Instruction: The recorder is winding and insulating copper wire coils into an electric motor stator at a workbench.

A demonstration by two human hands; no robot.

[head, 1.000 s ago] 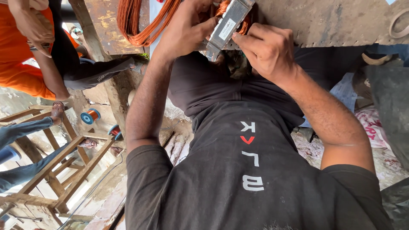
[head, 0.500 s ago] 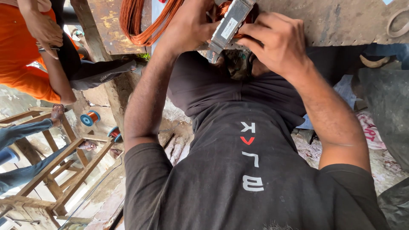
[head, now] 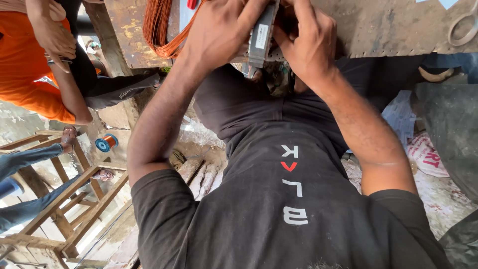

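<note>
Both of my hands are raised to the edge of a worn metal-topped workbench [head: 388, 25] and grip a grey metal part [head: 261, 35] with a white label, seen edge-on. My left hand [head: 224, 30] wraps around its left side. From the right, my right hand [head: 303, 45] presses fingers over its top. A bundle of orange copper wire [head: 162, 27] hangs in loops just left of my left hand. My black shirt fills the lower part of the view.
Another person in an orange shirt [head: 30, 74] stands at the left, a hand [head: 52, 35] holding a thin tool. A blue spool of copper wire [head: 106, 143] lies on the ground by a wooden frame [head: 64, 209]. Scissors [head: 463, 25] rest on the bench's right end.
Both hands have closed tighter around the grey part, which has turned from tilted to nearly upright and edge-on. My right hand has slid over its top.
</note>
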